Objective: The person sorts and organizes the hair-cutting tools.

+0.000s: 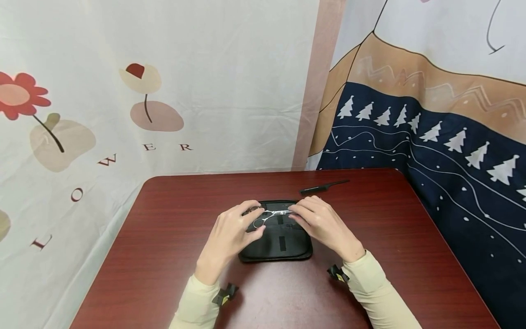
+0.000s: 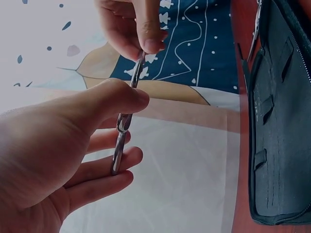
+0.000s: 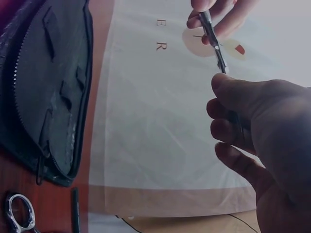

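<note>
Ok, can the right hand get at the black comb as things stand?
Probably, once its fingers are free: the black comb lies uncovered on the table just beyond the right hand, but that hand holds the scissors.

Over the black zippered case [image 1: 293, 244], the right hand [image 1: 324, 224] hides the silver metal scissors' [image 1: 279, 213] tips from above; the right wrist view crops a ring-handled metal tool [image 3: 31, 221] beside the case.

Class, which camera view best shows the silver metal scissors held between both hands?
The head view: it shows the scissors broadside, so their looped shape reads clearly, though partly covered. Left and right wrist views show them edge-on, as a narrow bar, partly covered too.
</note>
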`<state>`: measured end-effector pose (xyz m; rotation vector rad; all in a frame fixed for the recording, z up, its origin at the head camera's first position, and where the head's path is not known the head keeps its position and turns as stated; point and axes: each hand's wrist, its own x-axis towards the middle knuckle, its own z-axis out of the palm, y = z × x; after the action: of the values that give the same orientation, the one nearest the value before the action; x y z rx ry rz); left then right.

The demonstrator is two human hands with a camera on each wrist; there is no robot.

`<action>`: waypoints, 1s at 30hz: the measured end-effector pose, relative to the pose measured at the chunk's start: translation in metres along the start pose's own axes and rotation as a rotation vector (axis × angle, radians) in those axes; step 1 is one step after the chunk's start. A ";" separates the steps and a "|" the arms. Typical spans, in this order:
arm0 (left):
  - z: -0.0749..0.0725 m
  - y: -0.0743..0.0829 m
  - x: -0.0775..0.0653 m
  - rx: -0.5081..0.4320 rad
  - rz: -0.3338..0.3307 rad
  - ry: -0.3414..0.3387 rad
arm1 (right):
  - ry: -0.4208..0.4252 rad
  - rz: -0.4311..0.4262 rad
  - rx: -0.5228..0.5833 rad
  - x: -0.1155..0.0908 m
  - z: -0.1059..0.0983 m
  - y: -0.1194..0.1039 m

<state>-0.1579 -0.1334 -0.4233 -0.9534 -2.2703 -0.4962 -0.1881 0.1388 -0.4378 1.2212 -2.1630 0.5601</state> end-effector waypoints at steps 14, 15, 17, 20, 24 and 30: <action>-0.005 -0.003 -0.004 -0.120 -0.098 -0.101 | -0.006 -0.024 -0.021 -0.002 0.004 0.002; -0.005 -0.003 -0.004 -0.133 -0.103 -0.106 | -0.004 -0.025 -0.022 -0.002 0.005 0.002; -0.006 -0.003 -0.004 -0.163 -0.116 -0.113 | 0.000 -0.030 -0.024 -0.002 0.005 0.002; -0.007 -0.004 -0.005 -0.220 -0.139 -0.118 | 0.009 -0.038 -0.021 -0.002 0.004 0.002; -0.008 -0.006 -0.005 -0.296 -0.185 -0.123 | 0.023 -0.047 -0.011 -0.002 0.004 0.002; -0.010 -0.007 -0.006 -0.397 -0.280 -0.171 | 0.029 -0.064 -0.008 -0.002 0.004 0.002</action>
<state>-0.1560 -0.1466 -0.4207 -0.8903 -2.5287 -1.0540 -0.1898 0.1386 -0.4420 1.2653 -2.0929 0.5386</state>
